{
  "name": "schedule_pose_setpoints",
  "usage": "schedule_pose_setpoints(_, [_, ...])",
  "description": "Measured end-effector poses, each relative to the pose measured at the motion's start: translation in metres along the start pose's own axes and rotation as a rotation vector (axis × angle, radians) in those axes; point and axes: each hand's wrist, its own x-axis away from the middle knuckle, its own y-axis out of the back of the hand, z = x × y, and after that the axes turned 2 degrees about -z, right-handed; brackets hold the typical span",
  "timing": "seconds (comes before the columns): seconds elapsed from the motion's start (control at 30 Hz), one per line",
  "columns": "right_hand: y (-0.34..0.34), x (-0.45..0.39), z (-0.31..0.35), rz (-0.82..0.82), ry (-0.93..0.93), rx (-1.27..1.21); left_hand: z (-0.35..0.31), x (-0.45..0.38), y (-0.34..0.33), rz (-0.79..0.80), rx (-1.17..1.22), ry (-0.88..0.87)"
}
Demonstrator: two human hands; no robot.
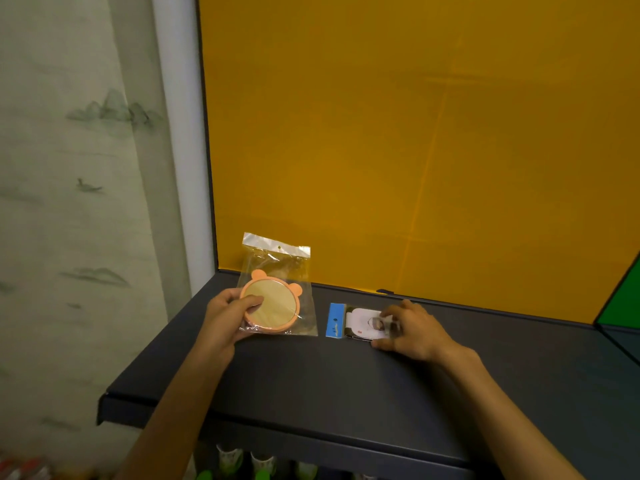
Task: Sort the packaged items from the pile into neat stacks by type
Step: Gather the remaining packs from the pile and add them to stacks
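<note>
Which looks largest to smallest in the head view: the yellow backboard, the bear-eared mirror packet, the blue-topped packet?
1. yellow backboard, by far the largest.
2. bear-eared mirror packet, in the left hand.
3. blue-topped packet, partly hidden under the right hand.

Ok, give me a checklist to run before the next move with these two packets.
1. Left hand grips the mirror packet: ok, thumb on the mirror face.
2. Right hand on the small packet: ok, fingers rest on it, flat on the shelf.
3. The two packets lie apart: ok.
4. Types differ, so separate stacks: ok.
5. Bare shelf for stacks: ok.
6. Remaining pile in view: cannot tell.
</note>
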Motion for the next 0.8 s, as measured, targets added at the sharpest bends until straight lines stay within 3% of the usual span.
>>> schedule_pose_setpoints(0.5, [0.007,0.003,-0.021,0.055,-0.184,-0.046,0.016,0.010,-0.019,0.087,-0.005,0.058])
schedule_pose_setpoints(0.7, [0.016,0.025,-0.035,-0.062,-0.308,-0.313,0.021,0.023,-0.037,0.185,-0.016,0.044])
schedule_pose_setpoints(0.8, [0.019,0.041,-0.043,-0.064,-0.321,-0.618,0.025,0.033,-0.050,0.242,-0.013,0.021])
